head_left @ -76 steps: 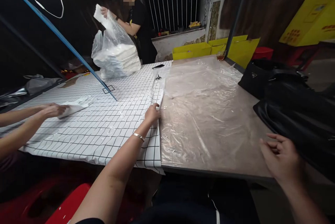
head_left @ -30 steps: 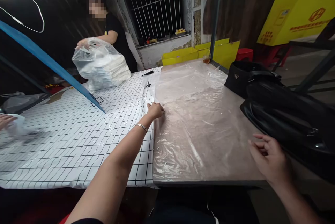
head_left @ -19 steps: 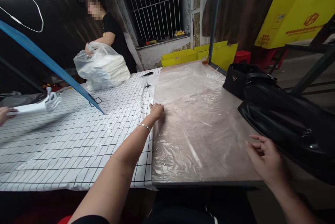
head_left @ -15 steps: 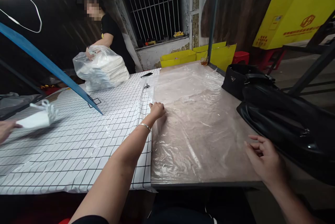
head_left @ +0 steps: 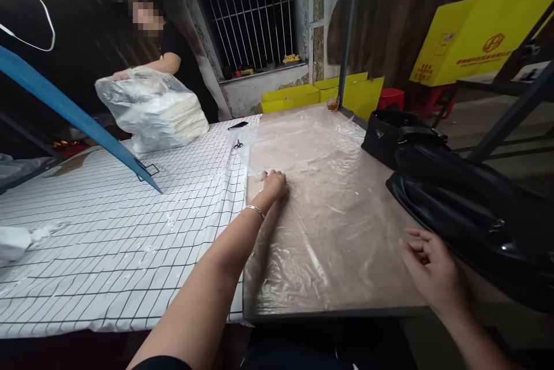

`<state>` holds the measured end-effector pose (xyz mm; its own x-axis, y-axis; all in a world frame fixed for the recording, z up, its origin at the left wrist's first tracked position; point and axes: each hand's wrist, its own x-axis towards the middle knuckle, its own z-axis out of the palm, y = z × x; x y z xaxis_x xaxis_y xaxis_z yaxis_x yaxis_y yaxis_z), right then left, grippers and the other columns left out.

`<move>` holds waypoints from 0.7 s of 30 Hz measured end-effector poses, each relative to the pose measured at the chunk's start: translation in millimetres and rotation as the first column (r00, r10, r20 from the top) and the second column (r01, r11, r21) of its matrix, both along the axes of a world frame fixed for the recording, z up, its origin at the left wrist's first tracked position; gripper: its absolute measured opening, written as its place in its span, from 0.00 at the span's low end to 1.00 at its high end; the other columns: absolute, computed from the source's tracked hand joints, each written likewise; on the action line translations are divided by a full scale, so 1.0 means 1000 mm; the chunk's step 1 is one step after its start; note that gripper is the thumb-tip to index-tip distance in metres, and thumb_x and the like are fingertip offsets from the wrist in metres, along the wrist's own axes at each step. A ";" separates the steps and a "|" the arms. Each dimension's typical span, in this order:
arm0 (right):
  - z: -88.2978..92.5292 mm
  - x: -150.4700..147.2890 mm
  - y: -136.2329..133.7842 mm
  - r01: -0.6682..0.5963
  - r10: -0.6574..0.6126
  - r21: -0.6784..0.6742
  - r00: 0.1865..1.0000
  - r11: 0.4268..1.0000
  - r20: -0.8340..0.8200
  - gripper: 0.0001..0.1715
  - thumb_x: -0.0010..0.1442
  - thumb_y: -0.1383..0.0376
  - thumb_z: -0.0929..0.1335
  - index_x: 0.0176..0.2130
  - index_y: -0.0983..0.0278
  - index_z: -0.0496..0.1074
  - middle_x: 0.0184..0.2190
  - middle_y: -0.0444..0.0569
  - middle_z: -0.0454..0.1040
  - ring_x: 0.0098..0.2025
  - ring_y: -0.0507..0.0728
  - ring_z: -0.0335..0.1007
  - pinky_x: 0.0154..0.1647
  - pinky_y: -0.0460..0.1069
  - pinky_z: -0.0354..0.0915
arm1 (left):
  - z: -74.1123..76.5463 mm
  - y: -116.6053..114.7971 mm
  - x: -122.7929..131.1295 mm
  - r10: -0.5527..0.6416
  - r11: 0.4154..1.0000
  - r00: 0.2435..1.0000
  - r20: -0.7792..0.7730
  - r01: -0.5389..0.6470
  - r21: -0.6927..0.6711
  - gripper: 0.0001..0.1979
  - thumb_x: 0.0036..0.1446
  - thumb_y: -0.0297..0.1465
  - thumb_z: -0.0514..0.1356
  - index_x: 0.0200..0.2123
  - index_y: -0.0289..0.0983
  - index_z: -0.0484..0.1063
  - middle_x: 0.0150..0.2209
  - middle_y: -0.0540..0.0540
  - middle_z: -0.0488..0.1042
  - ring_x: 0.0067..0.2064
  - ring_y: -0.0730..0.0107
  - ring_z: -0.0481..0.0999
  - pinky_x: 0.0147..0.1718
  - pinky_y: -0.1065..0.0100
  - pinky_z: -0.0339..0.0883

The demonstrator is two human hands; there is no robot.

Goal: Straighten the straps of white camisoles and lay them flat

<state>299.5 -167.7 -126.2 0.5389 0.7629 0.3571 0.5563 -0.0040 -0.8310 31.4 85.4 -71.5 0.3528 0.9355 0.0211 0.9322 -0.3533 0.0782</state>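
My left hand (head_left: 273, 183) lies flat on a clear plastic sheet (head_left: 320, 185) spread over the brown table (head_left: 381, 277), close to the edge of a white black-gridded cover (head_left: 130, 225). It wears a bangle and grips nothing that I can see. My right hand (head_left: 433, 272) hovers with fingers apart at the table's near right edge, next to a black bag (head_left: 467, 197). It holds nothing.
A person in black at the far left handles a clear bag of white stacked pieces (head_left: 153, 109). Scissors (head_left: 238, 144) lie on the gridded cover. A blue bar (head_left: 78, 116) slants across the left. A white item (head_left: 15, 241) lies at the left edge. Yellow boxes (head_left: 311, 94) stand behind.
My left hand has slid right, off the gridded cover's edge and onto the plastic sheet. The co-worker's hand at the left has left the view, and a white item now lies there.
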 end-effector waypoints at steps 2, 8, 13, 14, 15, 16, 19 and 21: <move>0.000 0.000 0.000 0.014 -0.014 -0.010 1.000 1.000 -0.004 0.29 0.55 0.46 0.66 0.46 0.65 0.67 0.26 0.45 0.70 0.26 0.54 0.65 0.28 0.47 0.62 | 0.006 -0.001 -0.002 0.016 1.000 1.000 0.019 -0.016 -0.001 0.08 0.54 0.26 0.58 0.36 0.32 0.75 0.45 0.37 0.74 0.52 0.52 0.66 0.55 0.49 0.48; 0.008 -0.003 0.000 0.052 -0.052 -0.066 0.999 0.997 0.005 0.33 0.50 0.43 0.65 0.45 0.65 0.68 0.28 0.47 0.72 0.26 0.56 0.66 0.30 0.50 0.63 | 0.061 -0.021 -0.078 0.247 0.966 0.948 0.201 -0.257 0.027 0.10 0.58 0.29 0.53 0.35 0.35 0.74 0.42 0.45 0.76 0.46 0.60 0.71 0.52 0.51 0.52; 0.021 -0.009 -0.001 0.079 -0.083 -0.121 0.996 0.990 -0.032 0.36 0.45 0.42 0.65 0.44 0.65 0.68 0.28 0.49 0.71 0.26 0.57 0.64 0.30 0.52 0.62 | 0.085 -0.057 -0.195 0.517 0.849 0.833 0.195 -0.528 0.007 0.07 0.55 0.29 0.55 0.34 0.36 0.73 0.38 0.46 0.76 0.44 0.61 0.72 0.53 0.51 0.50; 0.024 -0.011 -0.001 0.085 -0.090 -0.125 0.996 0.988 -0.030 0.36 0.44 0.42 0.64 0.43 0.65 0.68 0.28 0.49 0.72 0.26 0.57 0.64 0.30 0.52 0.61 | 0.083 -0.063 -0.214 0.558 0.825 0.812 0.169 -0.565 -0.007 0.07 0.55 0.28 0.55 0.35 0.37 0.72 0.39 0.46 0.77 0.44 0.60 0.72 0.54 0.51 0.50; 0.026 -0.011 -0.001 0.091 -0.095 -0.129 0.995 0.987 -0.026 0.36 0.43 0.42 0.64 0.43 0.64 0.68 0.28 0.50 0.72 0.26 0.58 0.64 0.30 0.52 0.61 | 0.080 -0.069 -0.229 0.587 0.807 0.798 0.140 -0.590 -0.019 0.08 0.54 0.27 0.54 0.35 0.37 0.72 0.40 0.46 0.77 0.45 0.60 0.72 0.54 0.51 0.51; 0.027 -0.012 -0.001 0.097 -0.101 -0.132 0.995 0.987 -0.022 0.36 0.42 0.42 0.64 0.42 0.64 0.68 0.28 0.50 0.72 0.26 0.58 0.64 0.30 0.53 0.61 | 0.077 -0.074 -0.241 0.603 0.796 0.791 0.106 -0.604 -0.024 0.08 0.53 0.27 0.54 0.35 0.38 0.72 0.41 0.46 0.77 0.45 0.59 0.72 0.54 0.51 0.51; 0.025 -0.011 -0.002 0.109 -0.111 -0.140 0.994 0.984 -0.009 0.35 0.41 0.42 0.64 0.41 0.63 0.68 0.29 0.51 0.72 0.27 0.60 0.65 0.30 0.54 0.62 | 0.070 -0.083 -0.260 0.623 0.782 0.782 -0.029 -0.623 0.017 0.09 0.54 0.27 0.51 0.31 0.37 0.71 0.41 0.43 0.76 0.47 0.55 0.71 0.53 0.50 0.52; 0.018 -0.006 -0.001 0.099 -0.096 -0.131 0.995 0.986 0.032 0.34 0.43 0.42 0.64 0.41 0.62 0.68 0.29 0.51 0.72 0.27 0.60 0.66 0.29 0.54 0.63 | 0.069 -0.085 -0.264 0.644 0.764 0.760 -0.090 -0.644 0.035 0.10 0.55 0.27 0.50 0.31 0.36 0.71 0.42 0.40 0.76 0.50 0.52 0.70 0.52 0.51 0.52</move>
